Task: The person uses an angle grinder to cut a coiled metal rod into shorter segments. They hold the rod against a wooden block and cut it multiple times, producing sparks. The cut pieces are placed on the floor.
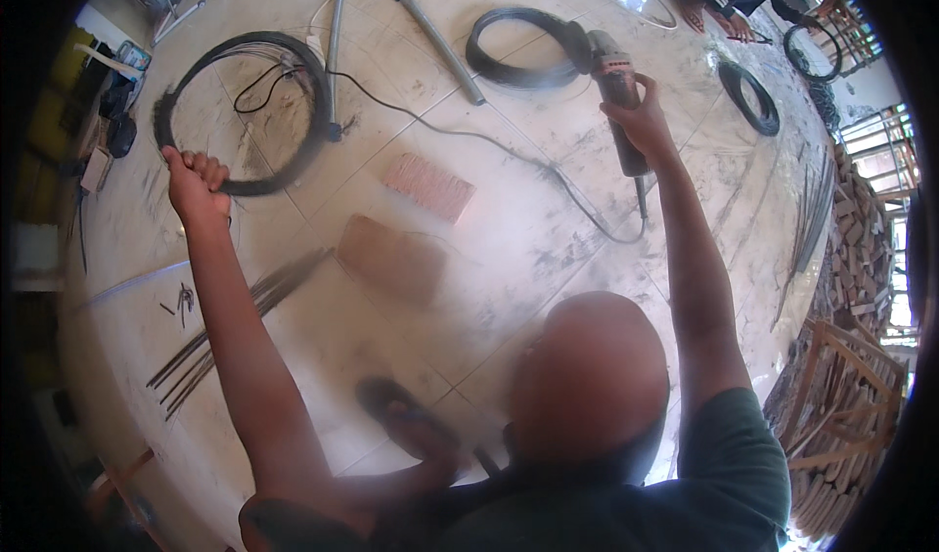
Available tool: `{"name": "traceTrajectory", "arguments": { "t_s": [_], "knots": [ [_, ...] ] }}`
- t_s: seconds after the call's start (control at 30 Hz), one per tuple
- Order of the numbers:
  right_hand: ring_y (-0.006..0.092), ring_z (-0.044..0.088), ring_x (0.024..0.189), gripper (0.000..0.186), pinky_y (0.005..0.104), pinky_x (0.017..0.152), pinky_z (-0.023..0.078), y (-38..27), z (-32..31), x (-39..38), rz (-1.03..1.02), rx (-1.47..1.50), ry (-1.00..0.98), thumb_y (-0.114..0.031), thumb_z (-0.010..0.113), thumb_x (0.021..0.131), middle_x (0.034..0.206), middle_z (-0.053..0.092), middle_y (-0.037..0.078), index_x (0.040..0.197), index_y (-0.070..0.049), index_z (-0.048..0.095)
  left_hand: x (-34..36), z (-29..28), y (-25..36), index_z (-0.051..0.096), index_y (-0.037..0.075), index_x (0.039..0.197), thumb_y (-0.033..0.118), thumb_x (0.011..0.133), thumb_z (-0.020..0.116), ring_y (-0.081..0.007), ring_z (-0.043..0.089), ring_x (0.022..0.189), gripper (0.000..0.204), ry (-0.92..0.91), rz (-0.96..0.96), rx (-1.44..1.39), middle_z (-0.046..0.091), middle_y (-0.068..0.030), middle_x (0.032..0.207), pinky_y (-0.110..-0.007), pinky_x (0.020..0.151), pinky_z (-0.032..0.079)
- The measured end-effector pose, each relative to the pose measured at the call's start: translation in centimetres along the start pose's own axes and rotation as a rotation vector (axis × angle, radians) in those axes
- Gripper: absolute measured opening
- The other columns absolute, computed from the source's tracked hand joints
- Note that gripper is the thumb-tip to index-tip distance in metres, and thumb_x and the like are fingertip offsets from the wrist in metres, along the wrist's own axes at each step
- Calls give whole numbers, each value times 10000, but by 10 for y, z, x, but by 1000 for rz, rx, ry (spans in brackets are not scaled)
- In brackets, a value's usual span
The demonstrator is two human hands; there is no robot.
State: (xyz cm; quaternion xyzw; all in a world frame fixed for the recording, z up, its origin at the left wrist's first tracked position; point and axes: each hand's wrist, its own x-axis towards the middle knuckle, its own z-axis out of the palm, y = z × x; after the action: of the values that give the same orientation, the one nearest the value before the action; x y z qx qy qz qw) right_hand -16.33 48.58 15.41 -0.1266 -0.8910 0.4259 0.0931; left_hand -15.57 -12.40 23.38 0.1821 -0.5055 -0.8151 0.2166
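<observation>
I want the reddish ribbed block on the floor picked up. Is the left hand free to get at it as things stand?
Probably not at once: the left hand is closed around the big wire coil. The ribbed block itself lies uncovered on the floor, with nothing on top of it.

My left hand point(196, 182) is bare: no glove, no ring, no watch or band that I can make out at the wrist. My right hand point(641, 122) is bare as well, with nothing worn on its fingers or wrist. Both my forearms are uncovered along their whole length, right up past the elbows, with no sleeve on them. I wear a dark green short-sleeved T-shirt of soft cloth point(738, 474); its right sleeve ends high on the upper arm with a plain hem. Over my left shoulder the same dark fabric shows only as a blurred, shadowed edge near the bottom of the view.
</observation>
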Motion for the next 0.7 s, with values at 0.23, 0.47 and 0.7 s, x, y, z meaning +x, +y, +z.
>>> {"name": "traceTrajectory", "arguments": {
  "t_s": [0.23, 0.47, 0.7],
  "knots": [
    [242, 694, 941, 878, 367, 802, 566, 26, -3, -9, 96, 11, 16, -271, 874, 780, 1103, 678, 203, 1439, 8, 365, 53, -5, 10, 339, 151, 752, 467, 1107, 439, -117, 219, 476, 485, 241, 176, 119, 286, 30, 598, -295, 452, 201],
    [183, 676, 698, 418, 319, 623, 555, 59, -11, -41, 424, 530, -191, -356, 765, 908, 860, 673, 76, 1109, -11, 644, 114, -8, 8, 522, 36, 810, 491, 1102, 416, -199, 496, 509, 551, 350, 403, 415, 528, -58, 643, -358, 482, 445],
    [199, 681, 803, 451, 364, 656, 596, 159, -31, -63, 547, 1109, -266, -408, 694, 988, 1016, 668, 50, 1334, -138, 589, 178, -21, -56, 474, 29, 918, 643, 1070, 340, -260, 488, 519, 647, 511, 293, 44, 556, -102, 680, -449, 486, 465]
  ]
}}
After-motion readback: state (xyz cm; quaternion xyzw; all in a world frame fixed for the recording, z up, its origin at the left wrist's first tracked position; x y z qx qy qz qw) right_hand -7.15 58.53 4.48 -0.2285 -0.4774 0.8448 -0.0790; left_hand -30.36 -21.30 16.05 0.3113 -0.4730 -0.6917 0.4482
